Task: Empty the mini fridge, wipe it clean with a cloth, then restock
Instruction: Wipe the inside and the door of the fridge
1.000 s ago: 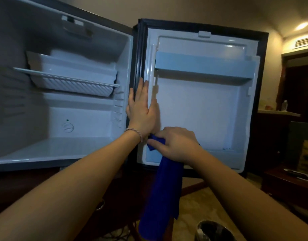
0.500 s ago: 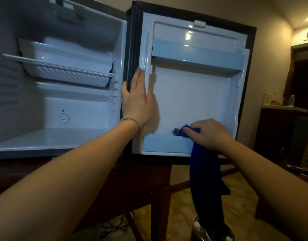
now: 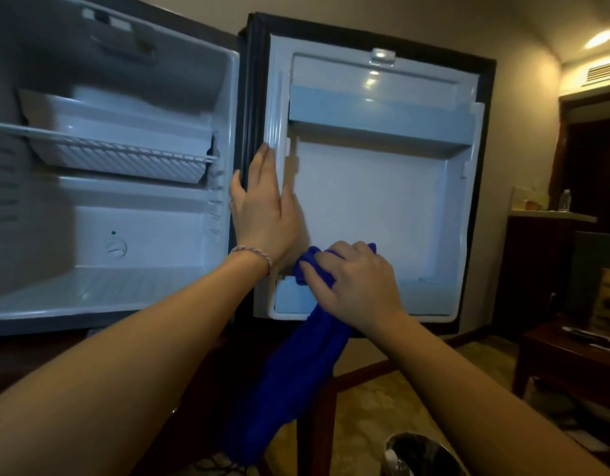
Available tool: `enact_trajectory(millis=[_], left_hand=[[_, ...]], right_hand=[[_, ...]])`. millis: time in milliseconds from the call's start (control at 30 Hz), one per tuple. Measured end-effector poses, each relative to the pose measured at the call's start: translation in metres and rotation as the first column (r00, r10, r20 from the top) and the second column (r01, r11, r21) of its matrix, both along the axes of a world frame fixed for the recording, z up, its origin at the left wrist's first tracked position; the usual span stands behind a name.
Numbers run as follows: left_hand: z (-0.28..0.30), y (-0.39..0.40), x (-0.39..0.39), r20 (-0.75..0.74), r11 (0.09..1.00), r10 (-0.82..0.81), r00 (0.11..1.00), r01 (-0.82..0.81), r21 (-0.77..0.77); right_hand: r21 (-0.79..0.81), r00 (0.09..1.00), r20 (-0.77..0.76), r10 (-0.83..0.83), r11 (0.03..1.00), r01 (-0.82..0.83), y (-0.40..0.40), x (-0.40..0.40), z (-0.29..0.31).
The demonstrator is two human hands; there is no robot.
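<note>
A mini fridge stands open on a dark wooden cabinet, its white interior holding nothing but a wire shelf with a plastic tray above it and a round thermostat dial on the back wall. The fridge door is swung fully open to the right, showing its white inner liner, an upper door shelf and a lower door shelf.

The right hand grips a bunched blue cloth and presses it at the left end of the lower door shelf; the rest of the cloth hangs down below the door's bottom edge. The left hand lies flat, fingers straight, against the door's hinge-side edge (a thin bracelet circles that wrist).

Beyond the door, the room is dim, with a beige wall, a ceiling light and an air vent at upper right. A dark side table sits at right, and a patterned floor shows below, with a wastebasket at the bottom edge.
</note>
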State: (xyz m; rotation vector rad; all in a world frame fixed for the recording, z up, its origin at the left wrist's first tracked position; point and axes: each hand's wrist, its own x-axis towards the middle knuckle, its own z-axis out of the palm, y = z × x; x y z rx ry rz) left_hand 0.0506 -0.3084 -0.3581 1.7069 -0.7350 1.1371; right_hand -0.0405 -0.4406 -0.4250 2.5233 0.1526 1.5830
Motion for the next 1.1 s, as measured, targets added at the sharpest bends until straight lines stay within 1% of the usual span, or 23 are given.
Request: enact_trajectory(millis=[67, 167, 233, 300, 367, 433, 533, 600, 633, 667, 733, 800, 967, 1100], left_hand=[[-0.001, 0.001, 0.0, 0.013, 1.0, -0.009, 1.0, 0.009, 0.007], [-0.001, 0.002, 0.005, 0.052, 1.0, -0.003, 0.999, 0.002, 0.016], [0.0, 0.001, 0.007, 0.059, 1.0, 0.008, 0.998, -0.009, 0.018], [-0.001, -0.001, 0.007, 0.039, 1.0, 0.009, 0.999, -0.01, 0.003], [-0.001, -0.003, 0.007, 0.038, 1.0, 0.014, 0.999, -0.013, -0.015], [-0.002, -0.004, 0.006, 0.03, 0.999, 0.023, 0.999, -0.022, -0.03], [-0.002, -0.006, 0.003, 0.005, 0.998, 0.043, 0.999, -0.042, -0.036], [-0.002, -0.007, 0.002, 0.003, 0.998, 0.051, 0.999, -0.051, -0.034], [-0.002, -0.006, 0.002, 0.007, 0.998, 0.05, 0.999, -0.049, -0.034], [-0.002, -0.006, 0.002, 0.014, 0.999, 0.043, 0.999, -0.043, -0.034], [-0.002, -0.003, 0.004, 0.027, 0.999, 0.023, 0.999, -0.022, -0.027], [-0.002, -0.002, 0.004, 0.051, 1.0, 0.02, 0.999, -0.018, -0.021], [-0.002, -0.003, 0.004, 0.069, 0.999, 0.038, 0.997, -0.037, -0.014], [-0.002, -0.003, 0.004, 0.076, 0.999, 0.052, 0.996, -0.052, -0.002]], right_hand=[[-0.042, 0.998, 0.057, 0.012, 0.999, -0.01, -0.009, 0.002, -0.002], [-0.068, 0.997, 0.074, -0.026, 0.997, 0.031, -0.043, -0.006, 0.001], [-0.023, 0.997, 0.032, -0.07, 0.997, 0.07, -0.07, -0.017, 0.005], [0.019, 0.993, -0.053, -0.109, 0.994, 0.111, -0.082, -0.022, 0.011], [0.051, 0.981, -0.131, -0.145, 0.987, 0.153, -0.075, -0.019, 0.015], [0.044, 0.971, -0.182, -0.154, 0.985, 0.165, -0.055, -0.012, 0.019], [0.016, 0.953, -0.276, -0.127, 0.99, 0.137, -0.008, 0.005, 0.028], [0.049, 0.951, -0.299, -0.076, 0.994, 0.095, 0.021, 0.014, 0.03], [0.082, 0.96, -0.275, -0.047, 0.994, 0.072, 0.031, 0.016, 0.027], [0.098, 0.978, -0.206, -0.023, 0.994, 0.044, 0.036, 0.017, 0.021], [0.063, 1.0, 0.011, 0.001, 0.998, -0.002, 0.032, 0.017, 0.007], [0.021, 0.991, 0.13, 0.03, 0.999, -0.033, 0.022, 0.015, -0.001], [-0.013, 0.979, 0.196, 0.045, 0.999, -0.043, -0.011, 0.016, -0.005], [0.034, 0.985, 0.17, 0.02, 0.999, -0.026, -0.062, 0.004, -0.003]])
